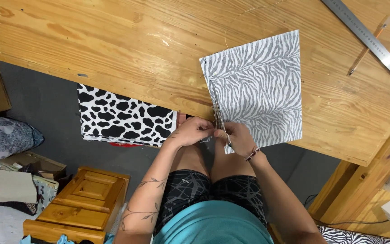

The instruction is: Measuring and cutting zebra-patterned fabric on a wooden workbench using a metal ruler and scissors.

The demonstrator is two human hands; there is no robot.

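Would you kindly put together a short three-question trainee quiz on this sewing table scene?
1. True or false: both hands, the left hand and the right hand, meet at the near edge of the zebra-print fabric.
2. Which lies at the table's far right corner: A) metal ruler, B) iron, C) scissors?
3. What pattern is on the fabric hanging below the table edge?

Key: 1 true; 2 A; 3 black-and-white cow print.

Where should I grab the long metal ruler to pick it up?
Probably near the middle of the metal ruler, coming from above. It lies flat and slanted on the wooden table, so pinch its two long edges. Mind the thin stick lying crossed against it.
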